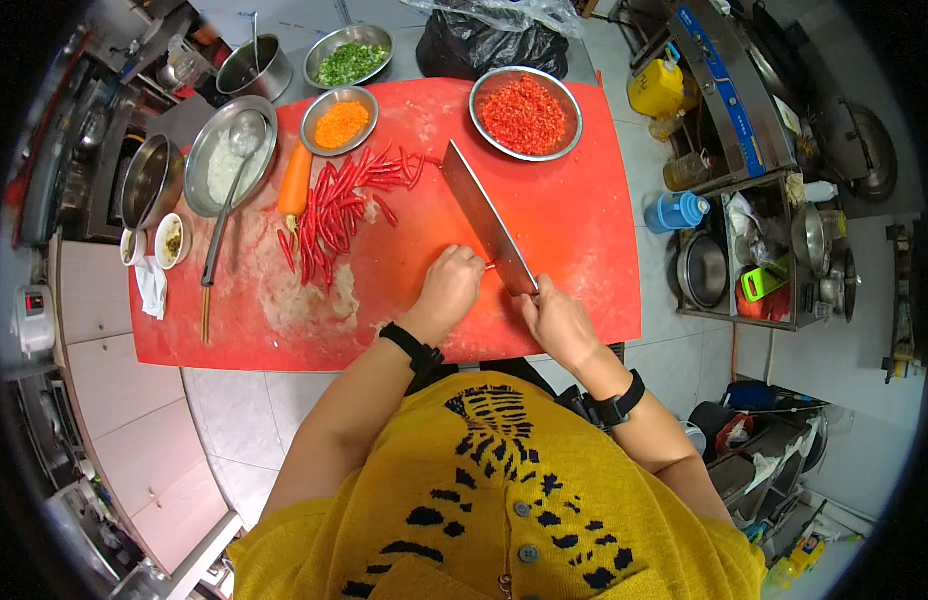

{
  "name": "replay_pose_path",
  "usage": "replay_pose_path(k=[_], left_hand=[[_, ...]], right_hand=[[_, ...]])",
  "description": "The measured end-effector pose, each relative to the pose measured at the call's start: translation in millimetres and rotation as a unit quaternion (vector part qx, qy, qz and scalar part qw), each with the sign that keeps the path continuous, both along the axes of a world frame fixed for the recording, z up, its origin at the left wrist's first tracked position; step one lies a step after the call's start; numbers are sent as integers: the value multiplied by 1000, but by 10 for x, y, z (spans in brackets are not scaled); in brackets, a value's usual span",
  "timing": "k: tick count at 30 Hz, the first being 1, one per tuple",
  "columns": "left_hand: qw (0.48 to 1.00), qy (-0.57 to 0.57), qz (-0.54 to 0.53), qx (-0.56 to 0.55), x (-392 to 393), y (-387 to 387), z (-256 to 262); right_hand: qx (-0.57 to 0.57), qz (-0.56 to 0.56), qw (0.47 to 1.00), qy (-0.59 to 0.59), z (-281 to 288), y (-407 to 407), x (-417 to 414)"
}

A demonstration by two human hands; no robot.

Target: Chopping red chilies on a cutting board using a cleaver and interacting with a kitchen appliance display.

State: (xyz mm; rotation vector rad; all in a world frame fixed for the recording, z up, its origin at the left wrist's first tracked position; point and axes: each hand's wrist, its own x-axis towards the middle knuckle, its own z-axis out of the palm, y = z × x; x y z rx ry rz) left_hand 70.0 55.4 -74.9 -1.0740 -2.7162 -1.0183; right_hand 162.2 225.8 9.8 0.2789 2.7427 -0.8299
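My right hand [560,321] grips the handle of a broad cleaver [485,221], its blade angled up and to the left over a red cutting board [584,255]. Just left of the blade, my left hand [450,283] has its fingers curled around a red chili pepper [490,266], whose tip pokes out towards the cleaver. A heap of whole red chilies [336,210] lies further left, beside an orange carrot [294,184]. Beyond the blade stands a metal bowl [475,124] of chopped red chili [524,116].
At the back are a bowl of diced carrot [342,124], a bowl of chopped green onion [353,64] and a black plastic bag [486,46]. On the left sit a metal basin [196,169] with a ladle [230,195], and a small white cup [171,241]. A metal shelf [749,322] stands right.
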Motion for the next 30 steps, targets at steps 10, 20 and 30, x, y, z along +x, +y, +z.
replay_pose_path(k=[10,20,30], left_hand=[[1000,-8,2,2,5,-14,-53],[1000,-10,3,-2,7,-61,-117],[1000,-2,-7,-24,4,-53,-50]], right_hand=[[-16,28,999,-21,139,29,-5],[-53,37,998,-20,253,87,-148],[-31,25,999,0,148,41,-161]])
